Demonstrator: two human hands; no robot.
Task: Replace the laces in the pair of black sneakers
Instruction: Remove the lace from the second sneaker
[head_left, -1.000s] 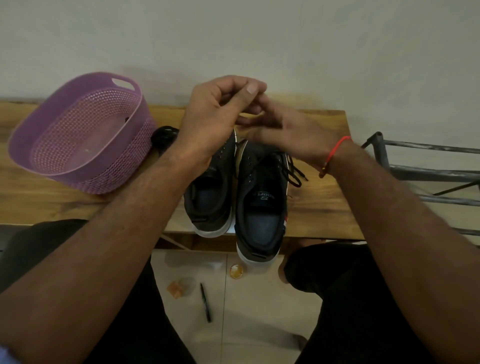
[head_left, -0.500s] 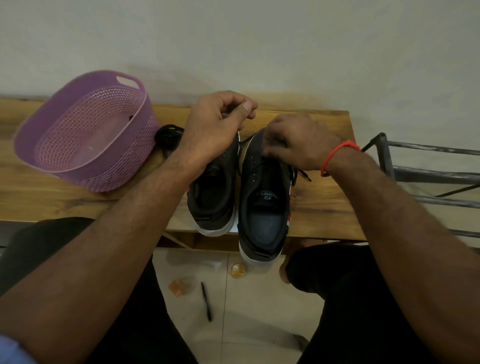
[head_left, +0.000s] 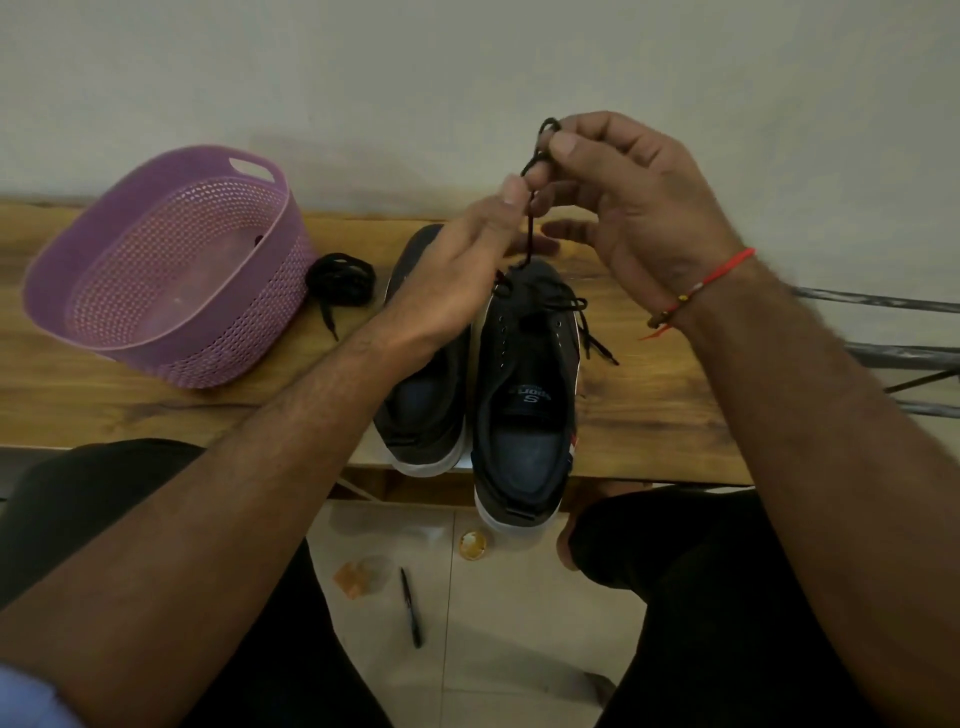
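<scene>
Two black sneakers stand side by side on the wooden tabletop (head_left: 649, 415), heels toward the near edge; the right sneaker (head_left: 524, 395) shows an "S" logo and a word that seems to read "sport" on its tongue, and the left sneaker (head_left: 421, 384) lies partly under the left forearm. Above their toes the right hand (head_left: 618, 202) pinches a black lace (head_left: 530, 228) in its grip, the lace running down to the right sneaker, while the left hand (head_left: 457, 270) pinches the same lace lower down. A second coiled lace (head_left: 340, 278) lies between the left sneaker and a purple basket (head_left: 171, 260) at far left, and a pen (head_left: 410, 605) lies on the floor.
</scene>
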